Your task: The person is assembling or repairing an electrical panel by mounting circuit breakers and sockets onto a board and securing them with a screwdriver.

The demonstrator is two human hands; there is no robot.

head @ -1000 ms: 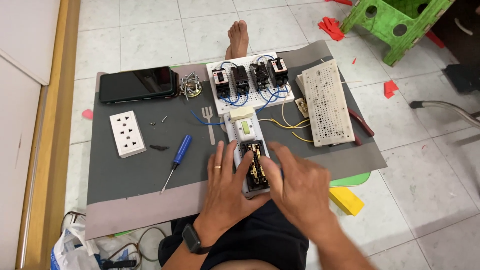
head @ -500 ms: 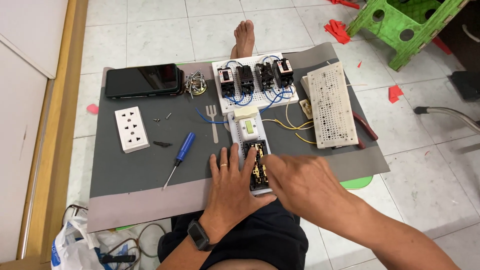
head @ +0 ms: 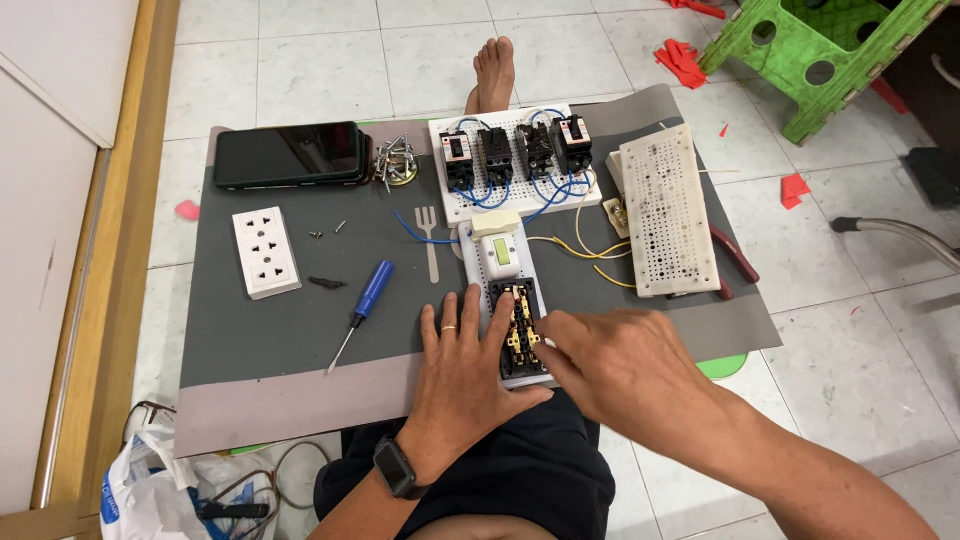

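The person sits on a pale tiled floor [head: 320,70] with a grey mat [head: 290,330] across the lap, one bare foot [head: 493,72] poking out past its far edge. The left hand [head: 462,385] lies flat on the mat, fingers [head: 452,322] spread, pressed against the left side of an open white switch plate [head: 507,300] near the mat's front edge. The right hand [head: 625,370] comes in from the right, its fingers curled at the plate's exposed brass contacts; whether they pinch anything I cannot tell. Farther back stand a row of black breakers [head: 515,152] on a white board. A blue screwdriver [head: 362,305], a white socket [head: 266,252] and a black phone [head: 290,155] lie to the left, a perforated white board [head: 665,210] to the right. A green plastic stool [head: 830,50] sits on the tiles.
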